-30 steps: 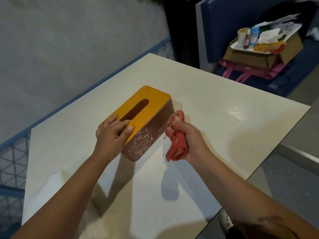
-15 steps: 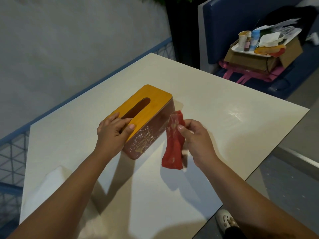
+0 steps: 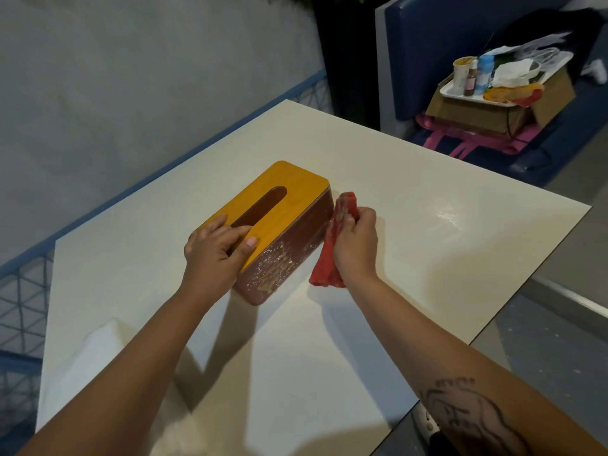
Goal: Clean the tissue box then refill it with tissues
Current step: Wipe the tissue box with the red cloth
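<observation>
Steadying one tissue box (image 3: 292,192), left fingers (image 3: 230,232) flat; right fingers (image 3: 360,219) clenched round one cloth (image 3: 324,269).

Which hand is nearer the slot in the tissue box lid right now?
Left. The left hand rests on the lid, fingers at the slot; the right hand holds the red cloth beside the tissue box.

I take this for a small café or eatery. My white table (image 3: 427,225) is a plain dining top with a wooden tissue box (image 3: 263,205) on it. Beyond the table's far corner stands a blue padded booth seat (image 3: 427,44). On the seat a cardboard box (image 3: 470,116) carries a white tray (image 3: 450,91) with a used cup (image 3: 460,74), bottles (image 3: 485,70) and crumpled napkins (image 3: 513,70). Left of the table runs a blue lattice railing (image 3: 19,291).
</observation>
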